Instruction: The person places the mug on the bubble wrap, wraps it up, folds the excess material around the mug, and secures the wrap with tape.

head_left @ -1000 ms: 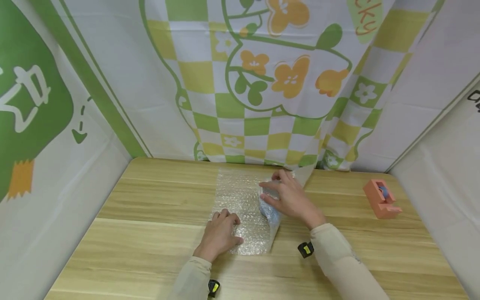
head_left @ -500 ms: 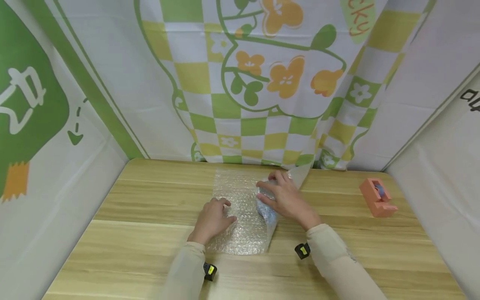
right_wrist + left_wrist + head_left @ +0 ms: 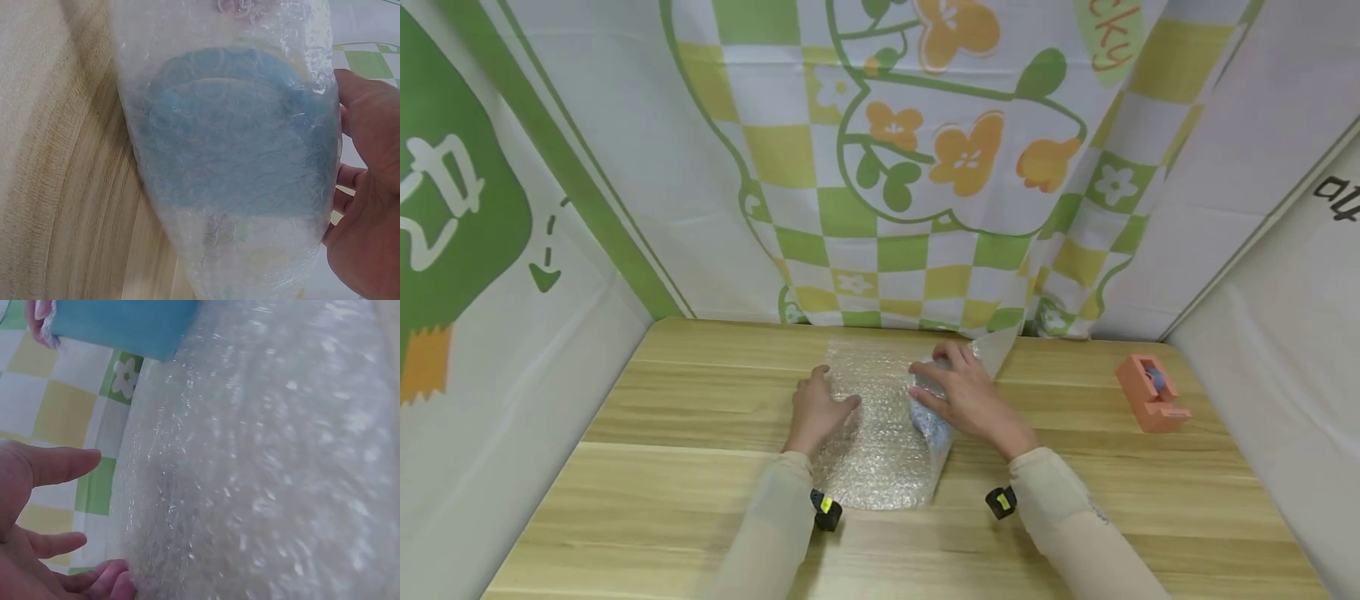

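Observation:
A sheet of bubble wrap (image 3: 880, 471) lies on the table, its right part folded up over a blue object (image 3: 929, 423). Through the wrap in the right wrist view, the blue object (image 3: 231, 144) shows a curved rim, like a cup; its kind is blurred by the bubbles. My right hand (image 3: 976, 398) grips it through the wrap, fingers and thumb bent round it. At the sheet's left edge, my left hand (image 3: 817, 414) has its thumb and fingers spread, with some fingertips close by the wrap's edge in the left wrist view.
An orange tape dispenser (image 3: 1152, 394) with a blue roll stands at the right of the wooden table (image 3: 700, 500). Behind the table hangs a checkered, flowered cloth (image 3: 925, 192). One wrap corner (image 3: 1000, 346) sticks up near the back edge.
My left hand has moved away from me and a little left, from the lower part of the wrap to its left edge. My right hand keeps its grip on the wrapped blue object.

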`<state>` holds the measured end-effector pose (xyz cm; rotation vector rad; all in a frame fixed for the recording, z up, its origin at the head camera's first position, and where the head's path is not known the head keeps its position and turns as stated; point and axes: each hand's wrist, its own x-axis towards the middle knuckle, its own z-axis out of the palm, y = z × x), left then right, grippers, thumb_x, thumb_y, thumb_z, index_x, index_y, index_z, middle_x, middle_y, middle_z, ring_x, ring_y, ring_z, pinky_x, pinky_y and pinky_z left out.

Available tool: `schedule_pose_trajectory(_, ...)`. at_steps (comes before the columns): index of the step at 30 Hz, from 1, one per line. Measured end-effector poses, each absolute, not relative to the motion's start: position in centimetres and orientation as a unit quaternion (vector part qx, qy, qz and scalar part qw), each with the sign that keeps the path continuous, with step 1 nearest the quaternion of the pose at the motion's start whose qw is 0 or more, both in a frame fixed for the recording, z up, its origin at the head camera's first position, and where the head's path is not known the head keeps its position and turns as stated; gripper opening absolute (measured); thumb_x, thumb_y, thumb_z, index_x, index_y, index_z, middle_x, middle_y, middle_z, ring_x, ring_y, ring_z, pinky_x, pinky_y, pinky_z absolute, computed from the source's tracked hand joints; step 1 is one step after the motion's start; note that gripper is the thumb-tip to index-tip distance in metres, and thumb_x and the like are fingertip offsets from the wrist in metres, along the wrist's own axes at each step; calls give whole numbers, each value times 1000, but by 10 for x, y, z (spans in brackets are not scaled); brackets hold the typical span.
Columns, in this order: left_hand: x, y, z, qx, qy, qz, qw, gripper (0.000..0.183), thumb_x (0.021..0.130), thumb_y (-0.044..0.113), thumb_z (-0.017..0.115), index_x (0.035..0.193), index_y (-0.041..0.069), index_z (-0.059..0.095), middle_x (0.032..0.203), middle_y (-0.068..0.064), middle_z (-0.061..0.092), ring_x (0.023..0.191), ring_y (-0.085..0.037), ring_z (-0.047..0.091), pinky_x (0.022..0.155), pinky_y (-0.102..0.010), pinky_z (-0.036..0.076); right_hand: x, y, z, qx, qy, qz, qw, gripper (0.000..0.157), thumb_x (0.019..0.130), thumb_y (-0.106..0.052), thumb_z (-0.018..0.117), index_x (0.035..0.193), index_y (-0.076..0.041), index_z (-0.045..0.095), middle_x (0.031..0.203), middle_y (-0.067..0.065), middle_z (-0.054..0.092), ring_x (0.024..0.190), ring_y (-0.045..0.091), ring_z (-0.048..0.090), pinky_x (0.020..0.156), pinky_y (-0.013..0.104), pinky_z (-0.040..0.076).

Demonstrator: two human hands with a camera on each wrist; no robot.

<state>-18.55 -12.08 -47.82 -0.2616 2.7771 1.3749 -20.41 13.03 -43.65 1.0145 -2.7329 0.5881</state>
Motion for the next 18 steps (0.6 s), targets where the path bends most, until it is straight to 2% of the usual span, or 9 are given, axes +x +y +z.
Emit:
schedule_pose_trajectory(4, -192, -122, -479, -104, 873, 476, 9, 83, 89, 22, 76, 151, -8, 31, 142, -37, 42, 132, -54, 40, 106, -63, 39, -204, 130, -437, 342, -914, 199, 92, 35, 99, -35, 66, 127, -14, 71, 127, 21, 52, 118, 33, 47, 100, 52, 40)
schedule_pose_trajectory(9, -197, -124, -479, -117, 844, 524, 10, 90, 88, 24, 79, 154, -7, 26, 146, -35, 43, 132, -48, 46, 106, -57, 43, -203, 129, -436, 346, -911, 200, 99, 35, 98, -34, 68, 126, -13, 71, 126, 21, 52, 116, 34, 47, 99, 53, 41)
schedule_pose_trajectory(18, -206, -121, -471, -134, 815, 564, -2, 93, 83, 28, 84, 152, -8, 33, 127, -28, 59, 114, -40, 60, 96, -50, 52, -203, 129, -438, 339, -914, 199, 100, 35, 99, -34, 67, 127, -13, 71, 126, 21, 51, 115, 33, 47, 97, 53, 41)
